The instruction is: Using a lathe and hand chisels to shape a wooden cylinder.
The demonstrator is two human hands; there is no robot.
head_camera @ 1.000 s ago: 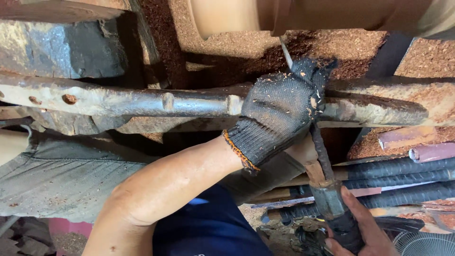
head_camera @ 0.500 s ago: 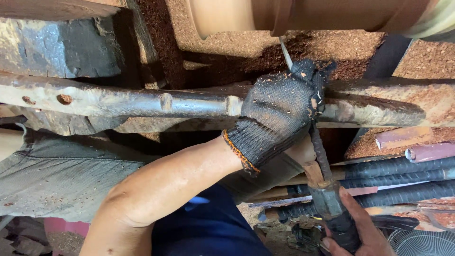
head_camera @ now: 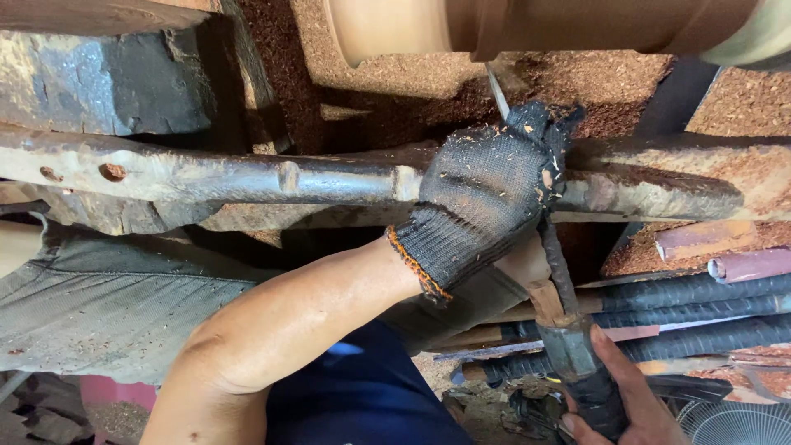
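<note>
My bare right hand (head_camera: 614, 395) was wrapped tight around the dark handle of the long tool (head_camera: 568, 330), to keep it steady. Above that, my gloved left hand (head_camera: 486, 198) pressed the tool down on the rusty metal bar (head_camera: 247, 177), so its thin tip (head_camera: 497, 92) stayed pointed at the round wood (head_camera: 527, 25) past the bar. Sawdust (head_camera: 626, 82) lay behind the bar. Black rods (head_camera: 709, 301) lay right of the tool.
</note>
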